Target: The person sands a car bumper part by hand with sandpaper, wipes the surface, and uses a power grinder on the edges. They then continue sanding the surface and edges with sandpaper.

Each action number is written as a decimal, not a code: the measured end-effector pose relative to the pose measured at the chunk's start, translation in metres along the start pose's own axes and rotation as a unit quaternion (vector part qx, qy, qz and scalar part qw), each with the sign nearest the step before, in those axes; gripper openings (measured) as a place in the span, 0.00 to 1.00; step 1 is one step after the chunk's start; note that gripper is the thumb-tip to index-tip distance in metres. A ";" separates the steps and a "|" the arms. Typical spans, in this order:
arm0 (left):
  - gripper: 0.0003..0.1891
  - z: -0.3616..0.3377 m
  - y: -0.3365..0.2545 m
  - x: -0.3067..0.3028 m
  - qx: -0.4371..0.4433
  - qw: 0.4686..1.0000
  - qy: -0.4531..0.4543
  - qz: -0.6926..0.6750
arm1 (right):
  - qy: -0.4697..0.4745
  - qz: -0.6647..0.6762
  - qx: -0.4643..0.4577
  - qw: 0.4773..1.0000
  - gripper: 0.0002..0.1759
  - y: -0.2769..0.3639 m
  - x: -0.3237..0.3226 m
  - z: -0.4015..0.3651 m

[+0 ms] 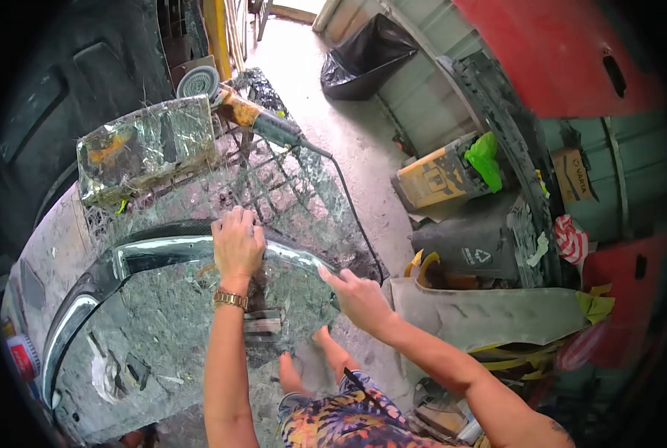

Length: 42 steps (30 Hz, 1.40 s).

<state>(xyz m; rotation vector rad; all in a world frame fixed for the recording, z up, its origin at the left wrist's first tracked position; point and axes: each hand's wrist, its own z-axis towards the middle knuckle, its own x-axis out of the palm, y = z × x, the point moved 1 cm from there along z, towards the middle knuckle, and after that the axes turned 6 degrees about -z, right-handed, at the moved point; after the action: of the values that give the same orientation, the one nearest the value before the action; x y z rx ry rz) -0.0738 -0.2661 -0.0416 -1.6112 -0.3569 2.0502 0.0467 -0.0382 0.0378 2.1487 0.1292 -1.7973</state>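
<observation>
Grey floor (pixel 371 149) adjoins the black bag (pixel 363 60); panelled wall (pixel 453 37) stands right of it. Glare (pixel 287 41) left of it, possibly daylight, obscures detail.

We see upper left: angle grinder (pixel 242 111) | top centre: black plastic bag (pixel 365 61) | right: VARTA cardboard box (pixel 571 179)

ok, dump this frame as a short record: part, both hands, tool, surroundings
part: long dark arched panel with shiny pale bands, over the scuffed grey-green worktable
left hand: palm down on the panel; underside hidden
left wrist: gold-coloured metal watch
right hand: holding the panel's right end, thumb on top
tool: orange-and-grey disc grinder beyond the panel, cord attached
beside tool: block wrapped in shiny film
right side: yellow container, bright green bag at its rim
</observation>
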 end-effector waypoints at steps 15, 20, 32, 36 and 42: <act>0.08 0.001 -0.001 -0.001 -0.007 1.000 0.012 0.014 | 0.053 -0.032 0.004 0.998 0.36 -0.014 0.000 -0.023; 0.08 0.000 -0.002 0.001 -0.005 1.000 -0.004 -0.004 | 0.060 -0.021 -0.001 0.998 0.36 -0.014 -0.004 -0.023; 0.08 0.002 0.004 0.000 0.001 1.000 -0.006 0.013 | 0.051 -0.011 -0.018 0.998 0.37 -0.008 -0.011 -0.017; 0.08 0.001 -0.001 -0.002 -0.018 0.999 0.030 0.012 | 0.054 -0.023 -0.004 0.998 0.35 -0.011 -0.010 -0.022; 0.08 0.000 -0.002 -0.002 -0.007 1.000 0.010 0.012 | 0.049 -0.029 -0.010 0.998 0.34 -0.008 -0.006 -0.007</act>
<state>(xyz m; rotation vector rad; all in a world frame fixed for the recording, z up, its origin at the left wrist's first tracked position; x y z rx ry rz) -0.0731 -0.2653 -0.0392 -1.6511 -0.3475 2.0517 0.0494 -0.0276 0.0426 2.2404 0.2350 -1.7145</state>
